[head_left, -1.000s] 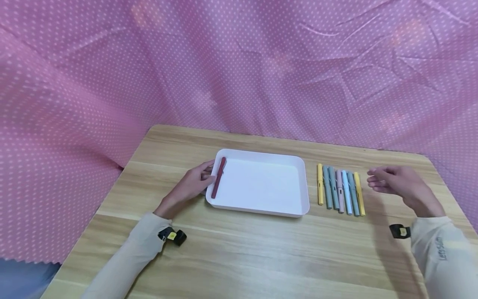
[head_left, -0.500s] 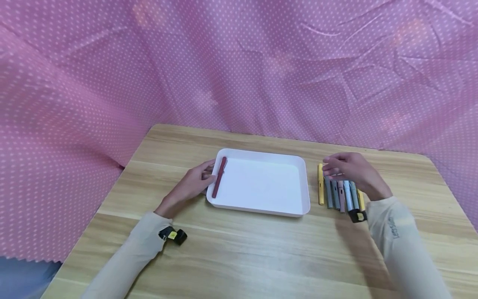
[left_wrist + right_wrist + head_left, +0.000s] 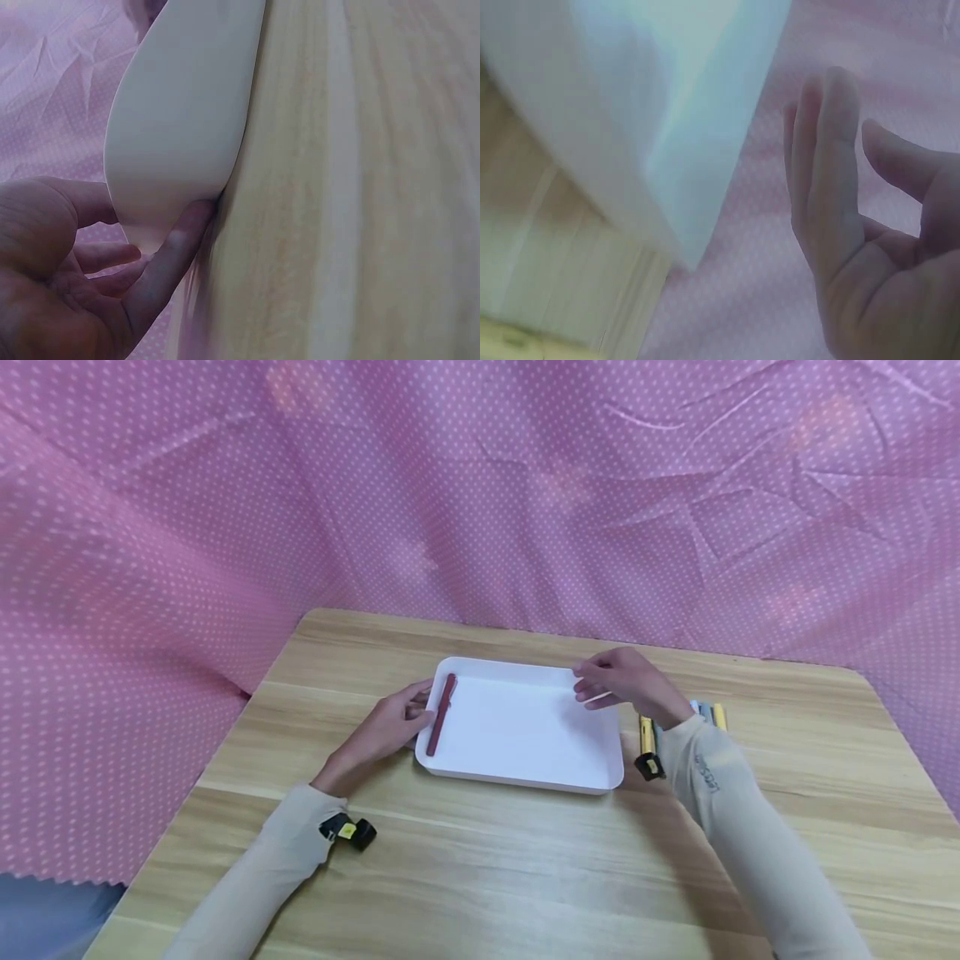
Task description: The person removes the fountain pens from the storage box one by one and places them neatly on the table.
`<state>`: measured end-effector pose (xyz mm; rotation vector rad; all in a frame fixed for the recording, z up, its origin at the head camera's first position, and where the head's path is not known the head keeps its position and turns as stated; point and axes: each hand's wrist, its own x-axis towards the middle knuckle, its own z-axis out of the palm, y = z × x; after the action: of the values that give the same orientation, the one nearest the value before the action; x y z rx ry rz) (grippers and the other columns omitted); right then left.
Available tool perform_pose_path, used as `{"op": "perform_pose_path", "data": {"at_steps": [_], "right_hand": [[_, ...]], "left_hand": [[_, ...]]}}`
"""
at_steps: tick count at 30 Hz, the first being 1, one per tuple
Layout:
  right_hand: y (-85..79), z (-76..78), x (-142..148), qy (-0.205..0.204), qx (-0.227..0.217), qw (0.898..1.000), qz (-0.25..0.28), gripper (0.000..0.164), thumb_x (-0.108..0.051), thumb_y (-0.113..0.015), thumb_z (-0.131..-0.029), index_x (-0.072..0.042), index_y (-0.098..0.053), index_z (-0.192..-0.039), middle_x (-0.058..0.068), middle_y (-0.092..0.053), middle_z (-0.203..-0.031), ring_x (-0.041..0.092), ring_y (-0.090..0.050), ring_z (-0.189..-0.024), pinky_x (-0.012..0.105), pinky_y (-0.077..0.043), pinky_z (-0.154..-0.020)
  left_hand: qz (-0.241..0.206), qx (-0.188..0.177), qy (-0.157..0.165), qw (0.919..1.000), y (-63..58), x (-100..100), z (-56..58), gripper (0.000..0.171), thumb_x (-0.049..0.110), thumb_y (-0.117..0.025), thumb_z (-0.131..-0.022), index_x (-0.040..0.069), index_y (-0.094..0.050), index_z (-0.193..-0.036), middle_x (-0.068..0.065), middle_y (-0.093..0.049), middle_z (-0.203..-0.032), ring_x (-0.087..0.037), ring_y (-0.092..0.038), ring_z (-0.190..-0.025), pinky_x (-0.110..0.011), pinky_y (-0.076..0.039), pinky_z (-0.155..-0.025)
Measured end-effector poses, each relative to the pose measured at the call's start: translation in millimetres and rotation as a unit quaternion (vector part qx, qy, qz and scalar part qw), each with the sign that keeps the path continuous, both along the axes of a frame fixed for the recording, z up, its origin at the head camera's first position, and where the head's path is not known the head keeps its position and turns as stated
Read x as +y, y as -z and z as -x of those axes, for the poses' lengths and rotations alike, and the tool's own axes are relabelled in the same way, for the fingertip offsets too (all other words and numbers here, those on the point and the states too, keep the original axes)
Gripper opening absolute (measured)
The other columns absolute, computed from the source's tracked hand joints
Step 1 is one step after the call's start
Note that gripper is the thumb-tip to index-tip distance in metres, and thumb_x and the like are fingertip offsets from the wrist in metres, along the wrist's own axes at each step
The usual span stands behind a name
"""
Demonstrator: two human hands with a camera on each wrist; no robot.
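Note:
A white shallow tray (image 3: 517,778) stands on the table in the head view, with a dark red capped pen (image 3: 441,715) lying along its left side. My left hand (image 3: 381,727) holds the tray's left wall; in the left wrist view its thumb goes over the rim and other fingers touch the outer wall. Over the tray's right end hovers my right hand (image 3: 624,681), its fingers slightly bent and apart from the thumb. Nothing is between them in the right wrist view (image 3: 855,202). Beside the tray, a yellow pen (image 3: 647,733) and several others are partly hidden by the right wrist.
The wooden table (image 3: 480,877) extends in front of the tray and to both sides. A pink dotted cloth (image 3: 480,502) hangs behind the table and at its left. A small black camera (image 3: 649,767) on the right wrist covers part of the pens.
My right hand has moved left, from the right of the pen row, across the pens and over the tray's right end. My left hand, the tray and the red pen stay put.

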<state>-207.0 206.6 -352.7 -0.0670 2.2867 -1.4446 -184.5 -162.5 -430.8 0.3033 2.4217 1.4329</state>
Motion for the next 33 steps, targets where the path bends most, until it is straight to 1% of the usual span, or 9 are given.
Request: {"op": "perform_pose_path", "data": {"at_steps": [7,13,18,25,33], "right_hand": [[12.5,12.0,-30,-0.021,-0.024,0.999,-0.016,0.046,-0.022,-0.058,-0.108,0.016,-0.057,-0.134,0.03,-0.068,-0.118,0.029,-0.073,-0.1,0.037,-0.064,-0.086],[19.9,15.3,-53,-0.04,-0.038,0.998,-0.027,0.04,-0.021,-0.06,-0.108,0.015,-0.062,-0.126,0.027,-0.071,-0.112,0.034,-0.072,-0.102,0.039,-0.065,-0.085],[24.6,14.9,-72,-0.051,-0.041,0.997,-0.03,0.039,-0.021,-0.062,-0.106,0.014,-0.065,-0.122,0.025,-0.072,-0.106,0.032,-0.073,-0.096,0.038,-0.065,-0.083],[33.9,13.9,-97,-0.066,-0.047,0.996,-0.03,0.039,-0.023,-0.067,-0.104,0.014,-0.065,-0.116,0.025,-0.074,-0.1,0.03,-0.075,-0.089,0.036,-0.066,-0.077],[39.8,17.5,-123,-0.061,-0.058,0.996,-0.031,0.039,-0.026,-0.07,-0.102,0.011,-0.068,-0.113,0.021,-0.074,-0.096,0.024,-0.074,-0.081,0.034,-0.066,-0.074]], "left_hand": [[-0.009,-0.008,-0.006,0.9999,0.3,0,-0.2,0.064,0.01,-0.057,-0.106,0.006,-0.03,-0.164,-0.023,-0.05,-0.15,-0.039,-0.057,-0.132,-0.035,-0.065,-0.08],[-0.006,-0.009,-0.009,0.9999,1.2,0,-0.1,0.064,0.01,-0.057,-0.106,0.006,-0.029,-0.164,-0.023,-0.049,-0.151,-0.039,-0.057,-0.132,-0.035,-0.065,-0.08],[-0.012,-0.002,-0.004,0.9999,0.6,-1,-0.7,0.063,0.01,-0.057,-0.107,0.006,-0.03,-0.164,-0.024,-0.049,-0.151,-0.04,-0.057,-0.132,-0.036,-0.065,-0.081],[-0.022,-0.009,-0.009,0.9997,1.6,0,0.1,0.063,0.01,-0.057,-0.107,0.007,-0.03,-0.164,-0.024,-0.047,-0.154,-0.04,-0.057,-0.131,-0.036,-0.065,-0.079],[-0.02,-0.011,-0.013,0.9997,1.4,0,0.4,0.063,0.012,-0.057,-0.106,0.008,-0.031,-0.164,-0.023,-0.049,-0.151,-0.039,-0.058,-0.131,-0.037,-0.065,-0.081]]}}
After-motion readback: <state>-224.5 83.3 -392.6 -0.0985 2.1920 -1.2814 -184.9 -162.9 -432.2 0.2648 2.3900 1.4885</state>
